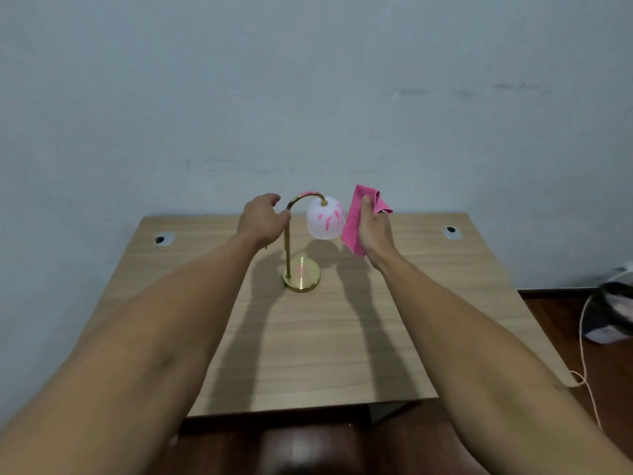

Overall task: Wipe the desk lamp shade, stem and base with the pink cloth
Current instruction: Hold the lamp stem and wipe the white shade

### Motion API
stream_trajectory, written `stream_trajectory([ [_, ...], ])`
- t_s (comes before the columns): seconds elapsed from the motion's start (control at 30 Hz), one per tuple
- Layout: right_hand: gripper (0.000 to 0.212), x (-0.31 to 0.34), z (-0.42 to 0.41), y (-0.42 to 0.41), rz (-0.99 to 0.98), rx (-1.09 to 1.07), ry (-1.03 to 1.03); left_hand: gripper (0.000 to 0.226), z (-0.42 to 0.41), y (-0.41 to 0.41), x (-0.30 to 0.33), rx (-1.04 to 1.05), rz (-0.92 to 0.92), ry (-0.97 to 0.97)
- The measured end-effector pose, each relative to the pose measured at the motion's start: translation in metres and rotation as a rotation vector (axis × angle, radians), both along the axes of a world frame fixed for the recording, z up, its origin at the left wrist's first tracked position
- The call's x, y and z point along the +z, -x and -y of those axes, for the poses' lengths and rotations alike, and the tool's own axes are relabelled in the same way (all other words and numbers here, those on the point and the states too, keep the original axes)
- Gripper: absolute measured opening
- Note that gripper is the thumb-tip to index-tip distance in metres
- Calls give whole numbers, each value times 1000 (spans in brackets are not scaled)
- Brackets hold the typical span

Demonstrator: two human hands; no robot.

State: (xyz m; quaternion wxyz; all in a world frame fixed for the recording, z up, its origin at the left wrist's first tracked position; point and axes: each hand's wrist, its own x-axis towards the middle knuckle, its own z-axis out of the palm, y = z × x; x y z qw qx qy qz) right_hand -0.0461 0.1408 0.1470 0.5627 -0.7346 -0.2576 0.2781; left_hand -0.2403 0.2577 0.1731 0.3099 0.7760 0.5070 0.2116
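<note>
A small desk lamp stands near the middle of the wooden desk (308,354). Its white shade (324,222) carries pink marks and hangs from a curved brass stem (287,248) above a round brass base (302,277) with a pink smear. My left hand (262,219) grips the stem just below its bend. My right hand (371,226) holds the pink cloth (356,217) upright, just right of the shade and close to it; whether cloth and shade touch I cannot tell.
Two round cable holes (163,239) (452,232) sit near the desk's back corners. A pale blue wall rises right behind the desk. On the dark floor at the right lie a black and white object (613,313) and a thin cord (584,365).
</note>
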Motion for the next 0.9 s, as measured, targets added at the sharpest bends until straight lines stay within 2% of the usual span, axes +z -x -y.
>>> stream_trajectory([
  [0.1, 64, 3, -12, 18, 61, 49, -92, 51, -15, -5, -7, -49, 10, 2],
  [0.2, 51, -12, -27, 36, 158, 126, -135, 28, -25, -8, -15, -90, 41, -3],
  [0.27, 55, -30, -35, 51, 169, 99, -123, 14, -30, -9, -19, -117, 65, -5],
  [0.37, 65, -50, -42, 71, 51, -54, -60, 22, -36, -8, -25, -189, 61, -42],
  [0.5, 73, -55, -62, 62, -155, -222, -103, 22, -41, -5, -27, -240, 50, -71],
  [0.63, 55, -62, -69, 36, -239, -216, -159, 22, -42, -7, -28, -248, 59, -75],
  [0.7, 59, -64, -67, 37, -174, -187, -145, 23, -41, -7, -30, -242, 66, -80],
  [0.83, 65, -82, -58, 67, 187, -108, -149, 25, -39, -7, -30, -235, 79, -92],
  [0.9, 67, -82, -60, 72, 201, -134, -160, 23, -39, -7, -30, -240, 77, -90],
])
